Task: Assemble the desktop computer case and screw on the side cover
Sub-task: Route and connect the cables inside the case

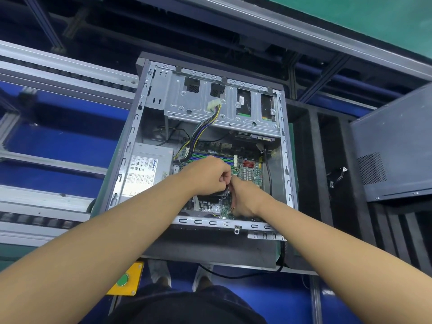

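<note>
An open grey computer case (131, 136) lies on its side on the bench, its motherboard (250, 171) facing up. Inside are a silver power supply (146, 170), a metal drive cage (203, 99) and a bundle of coloured cables (203, 129). My left hand (208, 175) is curled over the middle of the board and pinches a thin metal lever (227, 187) by the CPU socket. My right hand (245, 197) is curled beside it, fingertips touching the same spot; what it holds is hidden. The dark side cover (397, 146) leans upright at the right.
Black foam dividers (327, 171) stand right of the case, with a loose black cable (336, 175) among them. Conveyor rails (58, 73) run along the left. A yellow box with a green button (125, 280) sits below the bench edge, by my shoes.
</note>
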Motion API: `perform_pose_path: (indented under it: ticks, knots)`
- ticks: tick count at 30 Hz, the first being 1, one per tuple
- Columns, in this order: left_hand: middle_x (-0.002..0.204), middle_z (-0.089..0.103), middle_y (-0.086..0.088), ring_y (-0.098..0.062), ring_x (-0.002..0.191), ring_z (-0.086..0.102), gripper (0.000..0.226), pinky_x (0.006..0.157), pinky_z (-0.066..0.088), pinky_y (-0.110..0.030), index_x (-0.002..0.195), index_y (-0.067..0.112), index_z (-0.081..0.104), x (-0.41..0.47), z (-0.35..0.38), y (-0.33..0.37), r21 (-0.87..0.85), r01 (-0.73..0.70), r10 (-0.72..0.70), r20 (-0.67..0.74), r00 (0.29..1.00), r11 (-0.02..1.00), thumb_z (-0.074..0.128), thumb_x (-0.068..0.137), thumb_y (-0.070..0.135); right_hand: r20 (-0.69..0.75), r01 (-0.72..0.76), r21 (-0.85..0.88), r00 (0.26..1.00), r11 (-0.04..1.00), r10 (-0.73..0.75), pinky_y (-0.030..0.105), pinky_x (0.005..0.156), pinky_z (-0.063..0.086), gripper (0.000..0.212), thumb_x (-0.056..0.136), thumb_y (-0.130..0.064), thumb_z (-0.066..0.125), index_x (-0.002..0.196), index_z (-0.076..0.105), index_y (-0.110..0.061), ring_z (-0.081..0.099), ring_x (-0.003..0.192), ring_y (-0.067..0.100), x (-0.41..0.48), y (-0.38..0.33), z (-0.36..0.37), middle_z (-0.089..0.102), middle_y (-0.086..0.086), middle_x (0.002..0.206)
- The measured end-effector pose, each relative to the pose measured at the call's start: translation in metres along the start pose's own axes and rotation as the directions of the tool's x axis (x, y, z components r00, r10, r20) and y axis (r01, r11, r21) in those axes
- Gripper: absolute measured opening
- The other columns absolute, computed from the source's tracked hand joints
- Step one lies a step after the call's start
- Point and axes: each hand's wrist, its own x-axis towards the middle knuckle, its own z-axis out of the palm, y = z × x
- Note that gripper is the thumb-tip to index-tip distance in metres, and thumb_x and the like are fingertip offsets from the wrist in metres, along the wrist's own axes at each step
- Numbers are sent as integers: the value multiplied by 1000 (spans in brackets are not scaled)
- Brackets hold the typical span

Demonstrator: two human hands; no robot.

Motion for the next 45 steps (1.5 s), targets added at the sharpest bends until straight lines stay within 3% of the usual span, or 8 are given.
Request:
perform_pose_path:
  ticks: [16, 22, 28, 37, 42, 45]
  knots:
    - [86, 67, 4, -15, 81, 60, 18, 72, 54, -34, 82, 22, 66, 1, 1, 0, -7, 3, -3, -11, 1000, 1000, 55, 82, 7, 20, 9, -93, 1000, 996, -7, 44, 85, 59, 74, 81, -3, 74, 141, 31, -5, 67, 96, 31, 5, -2, 3, 66, 15, 109]
    - [85, 68, 3, -16, 81, 60, 18, 73, 54, -36, 84, 19, 68, 0, 2, 0, -8, 2, -2, -28, 1000, 1000, 55, 81, 6, -15, 9, -61, 1000, 998, -10, 34, 72, 50, 72, 82, -6, 75, 141, 34, -6, 58, 88, 27, 7, -3, 3, 56, 9, 98]
    - [86, 66, 5, -13, 79, 60, 20, 75, 55, -38, 85, 22, 68, 0, 3, -2, -5, 1, -1, -26, 1000, 1000, 55, 82, 7, 23, 16, -29, 1000, 999, -15, 42, 91, 54, 84, 82, -16, 80, 147, 27, -10, 63, 104, 32, 5, 0, 3, 64, 15, 119]
    - [94, 53, 10, -15, 91, 54, 17, 80, 51, -39, 86, 28, 57, 0, 3, -1, 66, 38, -30, -110, 994, 997, 52, 85, 12, 15, 22, -81, 1000, 996, -20, 36, 88, 50, 79, 83, -18, 83, 141, 32, -4, 60, 112, 33, 4, -4, 1, 56, 18, 128]
    - [92, 48, 10, -15, 88, 51, 12, 70, 39, -29, 88, 27, 53, -3, 4, -1, 140, 66, -41, -172, 984, 988, 52, 88, 15, 39, 13, -74, 999, 997, -10, 37, 93, 51, 81, 81, -18, 84, 142, 32, -5, 60, 115, 34, 2, -5, -2, 55, 19, 130]
    - [88, 51, 9, -17, 86, 53, 10, 68, 36, -29, 87, 24, 52, -7, 6, -1, 169, 95, -56, -224, 973, 981, 52, 87, 14, 56, 15, -49, 998, 999, -12, 38, 87, 50, 71, 88, -10, 76, 143, 31, -3, 60, 113, 34, 2, -2, -2, 56, 19, 128]
